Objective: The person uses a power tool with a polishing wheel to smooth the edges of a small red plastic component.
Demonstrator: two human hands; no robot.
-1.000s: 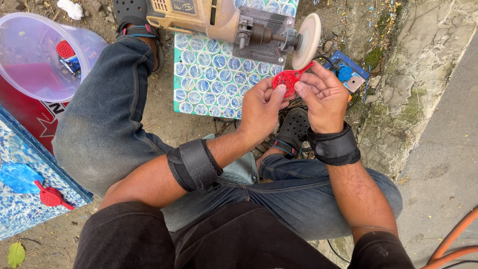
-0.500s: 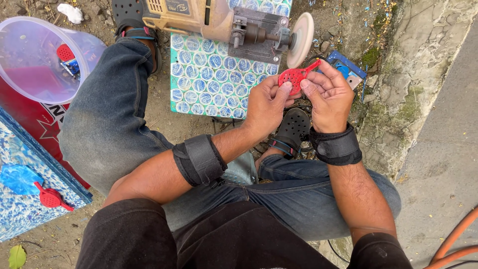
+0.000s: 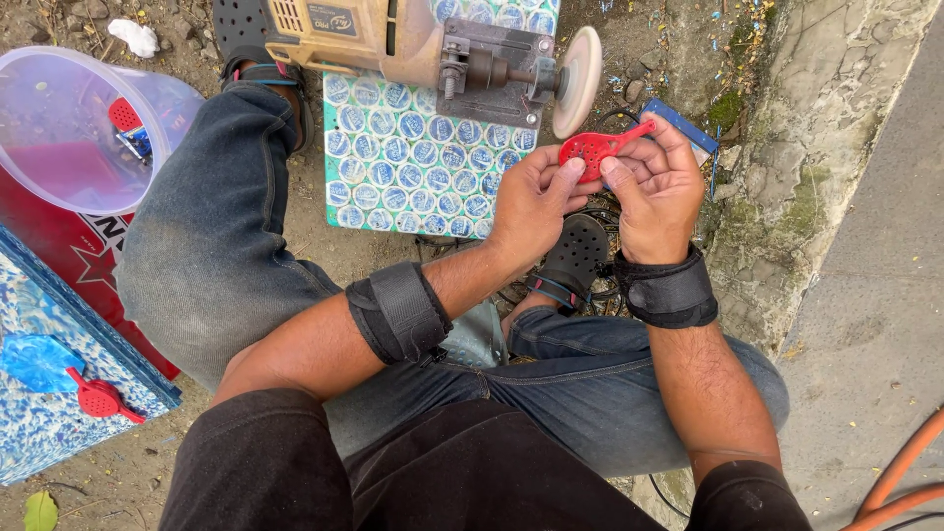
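Both hands hold one small red plastic piece [image 3: 593, 149] with little holes in it – it looks like a tiny paddle with a short handle. The left hand [image 3: 531, 202] pinches the round end from below with its thumb and fingers, and the right hand [image 3: 657, 187] grips the handle end, with its fingers curled around it. The red piece sits just below and to the right of the grinder's round buffing wheel [image 3: 577, 67], very near it, but I cannot tell if they touch. The grinder [image 3: 393, 39] is a tan machine with a grey metal front, and it lies on top of a board [image 3: 413, 162] covered in rows of blue and white circles. Both forearms wear black wrist bands (the left band [image 3: 398, 313] sits up near the elbow, the right band [image 3: 671, 293] right at the wrist). The person sits on the dirt in blue jeans, and a black sandal [image 3: 570, 261] shows just under the hands. Far left of the grinder is a clear plastic tub [image 3: 79, 128] with a small red thing inside. Below the tub lies a speckled blue slab [image 3: 59, 413] – on it rests another red piece [image 3: 96, 398] much like the one in the hands. To the right of the grinder runs a grey stone curb [image 3: 836, 167].
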